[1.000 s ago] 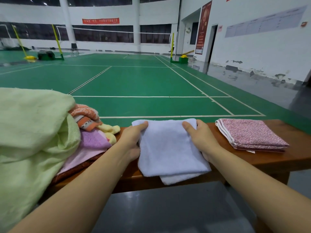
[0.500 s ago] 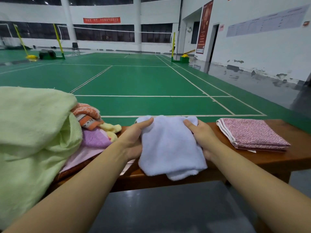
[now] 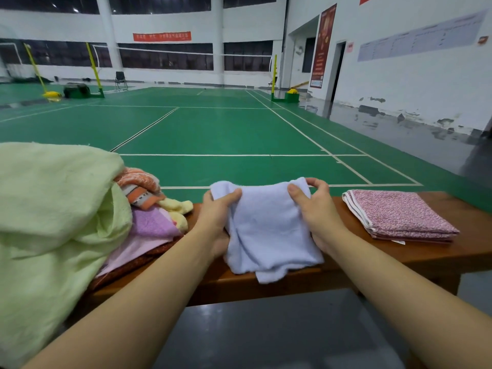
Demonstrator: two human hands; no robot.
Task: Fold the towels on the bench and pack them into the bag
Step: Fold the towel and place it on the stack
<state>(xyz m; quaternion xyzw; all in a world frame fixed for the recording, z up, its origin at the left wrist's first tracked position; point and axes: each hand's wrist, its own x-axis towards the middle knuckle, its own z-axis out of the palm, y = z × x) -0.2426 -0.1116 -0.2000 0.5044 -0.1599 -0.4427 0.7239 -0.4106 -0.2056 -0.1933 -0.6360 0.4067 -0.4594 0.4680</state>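
hands (image 3: 216, 222) (image 3: 316, 217) curled around pale blue towel (image 3: 269, 230)

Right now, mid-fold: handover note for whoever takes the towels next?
Left hand and right hand each grip the far edge of the pale blue towel, partly folded, its near edge draped over the bench front.
Done: pink speckled towel lies folded on the bench to the right.
Left: finish this fold; the unfolded pile and the green towel on the left.
No bag in view; nothing packed as far as visible.
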